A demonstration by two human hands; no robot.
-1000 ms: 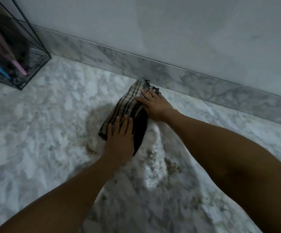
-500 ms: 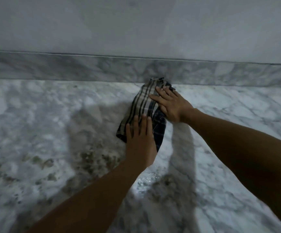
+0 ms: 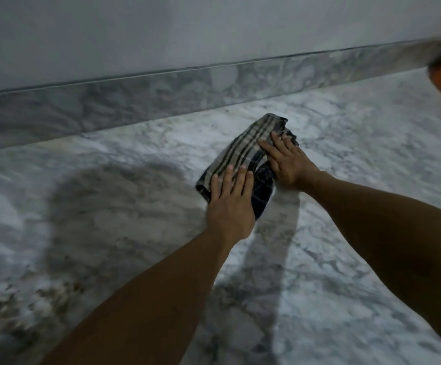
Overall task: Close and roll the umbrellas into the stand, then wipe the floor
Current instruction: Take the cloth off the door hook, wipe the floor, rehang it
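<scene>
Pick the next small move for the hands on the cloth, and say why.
Probably slide the striped cloth left and toward the person: left hand and right hand press it flat, and brownish smudges show on the marble floor there.

Two bare forearms come into view from the lower edge, with no sleeve, watch, bracelet or ring on either — only uncovered arms from the elbow region down to the hands. The left hand (image 3: pixel 230 206) and right hand (image 3: pixel 289 164) are gloveless — the fingernails are short and plain, catching a little light.
</scene>
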